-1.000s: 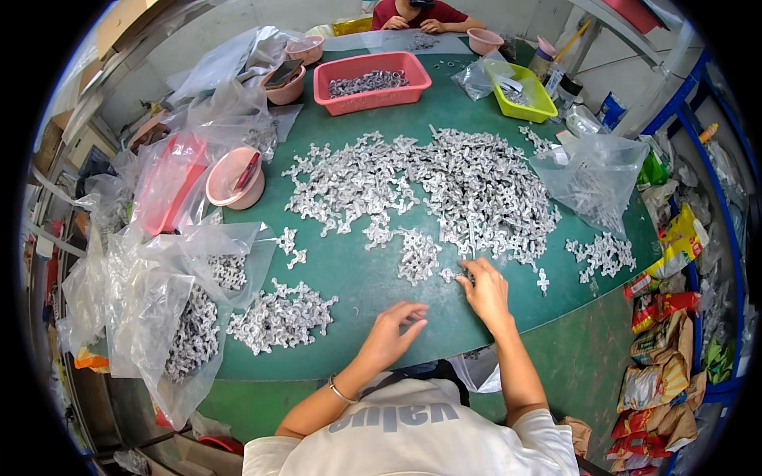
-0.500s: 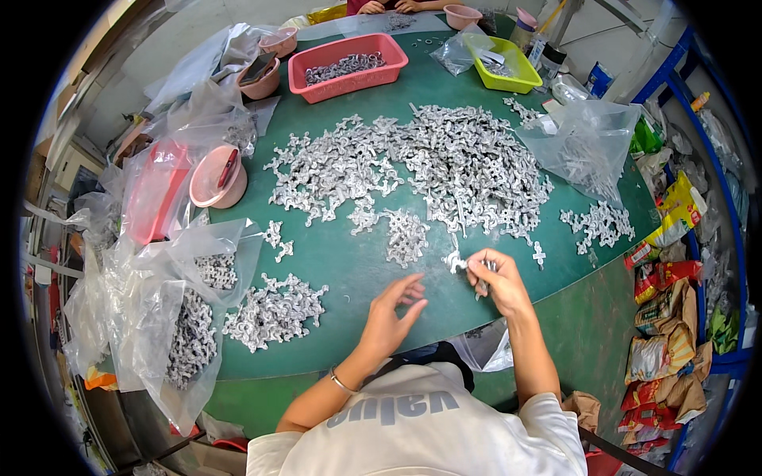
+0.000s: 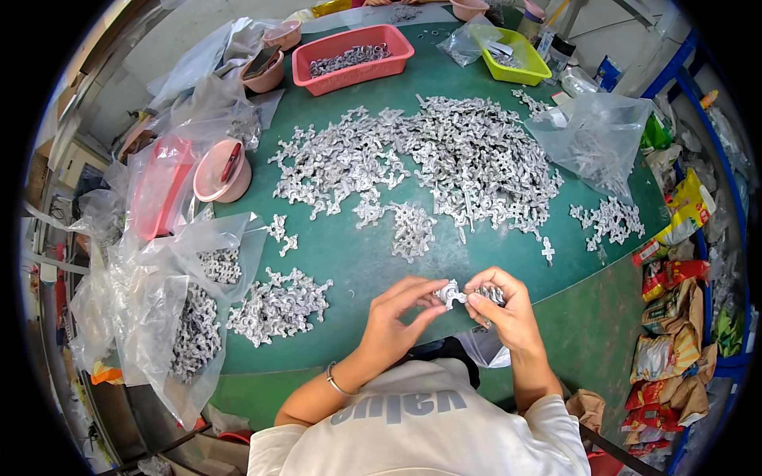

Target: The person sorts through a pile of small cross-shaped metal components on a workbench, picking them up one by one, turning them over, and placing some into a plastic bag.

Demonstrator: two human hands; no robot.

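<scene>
Just inside the near edge of the table, my two hands meet at a small silver-grey metal casting (image 3: 452,294) with lobed arms. My left hand (image 3: 394,315) has its index finger and thumb closed about the casting's left side. My right hand (image 3: 508,312) pinches the other side between thumb and fingers. More grey castings (image 3: 494,294) are tucked in the curled fingers of my right hand; their number is hidden. Beyond my hands, a small cluster of castings (image 3: 413,232) lies in front of the large heap of like castings (image 3: 484,163).
Another pile of castings (image 3: 279,308) lies left, beside clear plastic bags (image 3: 151,317). A pink bowl (image 3: 223,181) holds a red-handled tool. Farther back stand a red tray (image 3: 353,78) and a yellow-green basket (image 3: 516,73). A clear bag (image 3: 595,131) rests at right.
My left hand has moved right and closed on the casting that my right hand holds. The right hand and casting have come slightly nearer to me. The whole view has shifted a little.
</scene>
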